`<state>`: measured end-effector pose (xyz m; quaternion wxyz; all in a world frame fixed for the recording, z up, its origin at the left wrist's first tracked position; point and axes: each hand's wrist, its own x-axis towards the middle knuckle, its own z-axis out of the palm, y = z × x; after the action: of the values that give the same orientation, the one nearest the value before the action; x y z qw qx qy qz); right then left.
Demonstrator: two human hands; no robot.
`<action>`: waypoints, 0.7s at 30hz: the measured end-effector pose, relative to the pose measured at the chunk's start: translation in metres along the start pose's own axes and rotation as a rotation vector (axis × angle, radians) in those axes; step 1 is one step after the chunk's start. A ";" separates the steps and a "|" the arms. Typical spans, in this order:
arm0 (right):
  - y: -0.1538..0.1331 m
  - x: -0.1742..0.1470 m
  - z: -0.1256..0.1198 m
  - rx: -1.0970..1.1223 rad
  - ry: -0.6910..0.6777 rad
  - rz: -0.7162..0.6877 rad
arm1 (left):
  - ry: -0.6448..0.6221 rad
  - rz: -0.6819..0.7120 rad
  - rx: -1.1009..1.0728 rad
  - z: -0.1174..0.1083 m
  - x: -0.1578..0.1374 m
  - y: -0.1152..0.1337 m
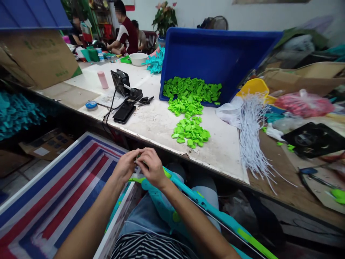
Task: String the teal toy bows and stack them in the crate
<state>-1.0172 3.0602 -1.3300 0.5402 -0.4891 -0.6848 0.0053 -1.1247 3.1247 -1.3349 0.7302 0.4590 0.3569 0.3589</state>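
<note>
A teal-and-green plastic frame (207, 207) lies across the person's jeans (140, 217). Above it, the left hand (126, 166) and right hand (153, 166) meet, fingertips pinched together, apparently on something small (137, 157), though the fingers mostly hide it. Beyond, green pieces (190, 130) lie heaped on the pale tabletop (151, 131) and back into a tilted blue bin (207, 54); farther off, a co-worker in maroon (131, 37) sits.

Tabletop (151, 127) ahead. Bin (215, 59) at centre, mouth toward near edge; small pieces (191, 131) inside and spilled before it. Strand bundle (254, 133) right of pieces. Left: fan (120, 82), phone (124, 114) before it; cardboard box (40, 59) farther left. Long part (205, 204) across lap (141, 214); crate (116, 219) to its left.
</note>
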 end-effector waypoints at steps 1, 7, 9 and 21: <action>-0.003 -0.009 0.008 0.040 0.009 -0.001 | -0.003 0.029 0.080 -0.003 0.001 0.004; 0.004 -0.021 0.023 0.213 0.101 0.129 | -0.031 0.442 0.972 -0.020 -0.005 0.025; 0.004 -0.022 0.025 0.198 0.117 0.142 | -0.105 0.452 1.086 -0.024 -0.009 0.031; 0.007 -0.037 0.038 0.084 0.219 0.168 | -0.168 0.008 0.573 -0.030 -0.011 0.023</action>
<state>-1.0429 3.0585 -1.3768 0.6294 -0.5193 -0.5776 0.0258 -1.1601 3.1352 -1.3209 0.5964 0.6760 0.3801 0.2070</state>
